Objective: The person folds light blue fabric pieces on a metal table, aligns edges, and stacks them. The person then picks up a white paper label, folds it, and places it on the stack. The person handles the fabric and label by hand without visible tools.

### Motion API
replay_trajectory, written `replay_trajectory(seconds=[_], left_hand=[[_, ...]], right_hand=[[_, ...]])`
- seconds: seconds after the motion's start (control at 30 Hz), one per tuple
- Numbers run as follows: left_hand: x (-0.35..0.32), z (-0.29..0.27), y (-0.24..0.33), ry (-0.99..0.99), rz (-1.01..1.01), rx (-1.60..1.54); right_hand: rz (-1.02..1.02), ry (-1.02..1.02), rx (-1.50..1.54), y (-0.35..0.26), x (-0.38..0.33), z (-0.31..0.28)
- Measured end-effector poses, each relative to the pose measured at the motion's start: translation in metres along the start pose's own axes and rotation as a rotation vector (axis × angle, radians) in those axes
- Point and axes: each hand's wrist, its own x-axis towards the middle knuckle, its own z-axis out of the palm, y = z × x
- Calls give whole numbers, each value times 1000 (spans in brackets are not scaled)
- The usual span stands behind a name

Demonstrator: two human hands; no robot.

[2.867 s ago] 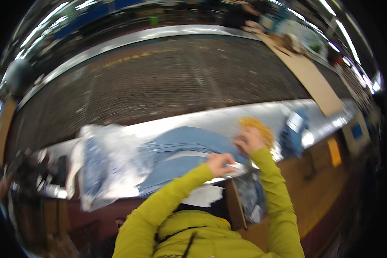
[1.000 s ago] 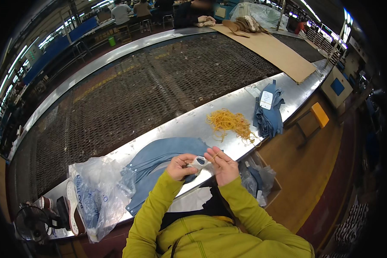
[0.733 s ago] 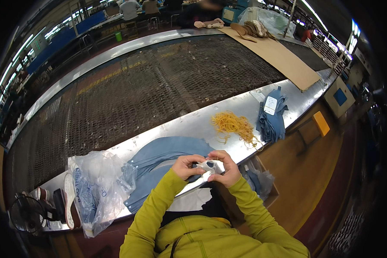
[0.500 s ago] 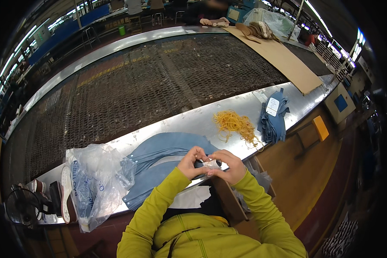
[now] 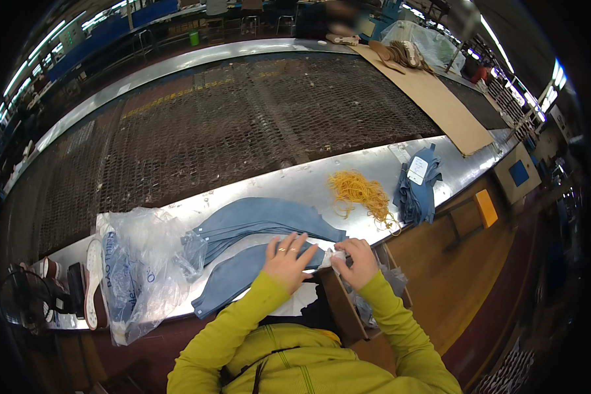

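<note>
My left hand [image 5: 287, 264] lies with spread fingers over the right end of a lower stack of curved blue pieces [image 5: 233, 277]. It holds nothing. Just right of it, my right hand [image 5: 357, 264] pinches a small crumpled white slip [image 5: 331, 257] between thumb and fingers; its exact kind is unclear. Behind my hands, a second fanned stack of curved blue pieces [image 5: 262, 210] rests on the metal table edge [image 5: 302, 176]. A loose heap of yellow rubber bands [image 5: 361, 194] lies to the right, beside a bundle of blue pieces [image 5: 414, 197] carrying a white label.
A clear plastic bag [image 5: 148, 269] lies at left, beside shoes [image 5: 94, 282] and a black fan [image 5: 23, 299]. Beyond the metal strip stretches a dark mesh belt [image 5: 243, 125]. A cardboard sheet [image 5: 433, 98] crosses it at right. An open drawer [image 5: 341, 303] sits below my right hand.
My hands were together around the small white slip; they have parted. The left moved slightly left and opened flat, while the slip stays by my right fingers. The view shifted slightly.
</note>
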Motion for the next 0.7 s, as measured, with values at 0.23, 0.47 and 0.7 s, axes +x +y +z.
replay_trajectory(seconds=[0.23, 0.47, 0.7], left_hand=[[-110, -61, -21, 59, -359, 318], [-158, -81, -44, 194, -344, 190], [-155, -91, -54, 145, -573, -199]], right_hand=[[-177, -147, -150, -1, -4, 1], [-247, -179, -242, -15, 1, 0], [-167, -158, -186, -23, 5, 14]])
